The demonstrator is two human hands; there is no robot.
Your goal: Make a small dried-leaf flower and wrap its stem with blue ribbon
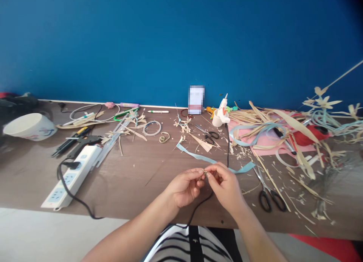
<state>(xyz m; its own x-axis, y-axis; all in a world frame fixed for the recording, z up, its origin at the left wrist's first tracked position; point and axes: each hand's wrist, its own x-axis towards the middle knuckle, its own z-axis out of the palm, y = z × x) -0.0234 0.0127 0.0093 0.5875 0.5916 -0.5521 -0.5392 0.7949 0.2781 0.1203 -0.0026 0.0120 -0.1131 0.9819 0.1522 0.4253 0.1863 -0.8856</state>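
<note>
While both forearms reach over the surface (pixel 127 179), the left hand (pixel 184 187) and right hand (pixel 226 184) meet, fingers (pixel 198 172) pinched on a straw piece (pixel 204 173); print on the white cup (pixel 28 126) is unreadable.

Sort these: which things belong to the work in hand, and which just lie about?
In hand: small straw piece, pinched between left hand and right hand.
Lying about: nearer scissors, glue gun, power strip, white bowl, blue strip.

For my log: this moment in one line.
left hand: pinches small straw piece | right hand: pinches it too | nearby: blue strip
</note>
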